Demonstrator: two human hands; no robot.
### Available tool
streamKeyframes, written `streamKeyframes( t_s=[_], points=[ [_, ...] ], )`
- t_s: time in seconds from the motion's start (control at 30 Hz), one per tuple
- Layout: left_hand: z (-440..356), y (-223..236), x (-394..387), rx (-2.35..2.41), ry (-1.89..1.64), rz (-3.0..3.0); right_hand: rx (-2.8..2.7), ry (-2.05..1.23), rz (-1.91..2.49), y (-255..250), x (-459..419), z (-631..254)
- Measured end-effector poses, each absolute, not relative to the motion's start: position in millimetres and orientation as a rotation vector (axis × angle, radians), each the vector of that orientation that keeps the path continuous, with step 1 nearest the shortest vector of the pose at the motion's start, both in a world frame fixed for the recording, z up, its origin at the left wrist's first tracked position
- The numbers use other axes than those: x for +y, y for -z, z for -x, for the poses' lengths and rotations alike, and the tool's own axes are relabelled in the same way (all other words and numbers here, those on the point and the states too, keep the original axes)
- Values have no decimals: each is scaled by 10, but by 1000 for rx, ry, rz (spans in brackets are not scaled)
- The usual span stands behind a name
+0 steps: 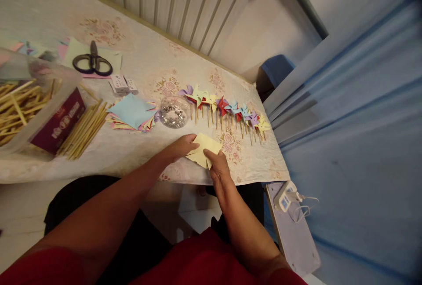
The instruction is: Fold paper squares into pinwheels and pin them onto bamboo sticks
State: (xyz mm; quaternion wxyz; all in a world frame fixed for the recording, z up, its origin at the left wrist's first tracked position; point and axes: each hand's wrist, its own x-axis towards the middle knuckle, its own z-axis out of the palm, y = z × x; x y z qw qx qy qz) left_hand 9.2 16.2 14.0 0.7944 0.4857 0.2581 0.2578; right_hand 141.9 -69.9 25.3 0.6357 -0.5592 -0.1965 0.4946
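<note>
Between my two hands is a yellow paper square [201, 155] with slits cut in from its edges, held over the front part of the table. My left hand [185, 145] pinches its left corner, thumb on top. The right side is gripped by my right hand [216, 162], its thumb pressing on the paper's face. Just beyond the hands stands a round clear container [173, 113] of small shiny metal pieces. To its left lies a stack of coloured paper squares [133, 112], light blue on top. Finished paper pinwheels [222, 106] on sticks lie in a row behind my right hand.
At the left, a plastic bag of sticks [20, 104] lies beside a loose bundle of sticks [84, 133]. Black-handled scissors [93, 63] rest on paper, near small white boxes [120, 84]. A blue curtain [356, 144] hangs at right, by a stool [296, 241] with a power strip [286, 196].
</note>
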Motion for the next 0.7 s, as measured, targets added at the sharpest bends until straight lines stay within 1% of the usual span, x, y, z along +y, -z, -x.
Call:
streamKeyframes(
  t_s=[0.3,0.43,0.7],
  points=[
    [-96,-159,191,589,-692,-1138,-423,-1149,1255,-334,-690,-1542],
    [-58,-196,191,516,-741,-1199,-399,-1163,1253,-364,-697,-1568],
    [-22,-286,179,446,-567,-1388,-433,-1190,1288,-454,-721,-1558]
  ],
)
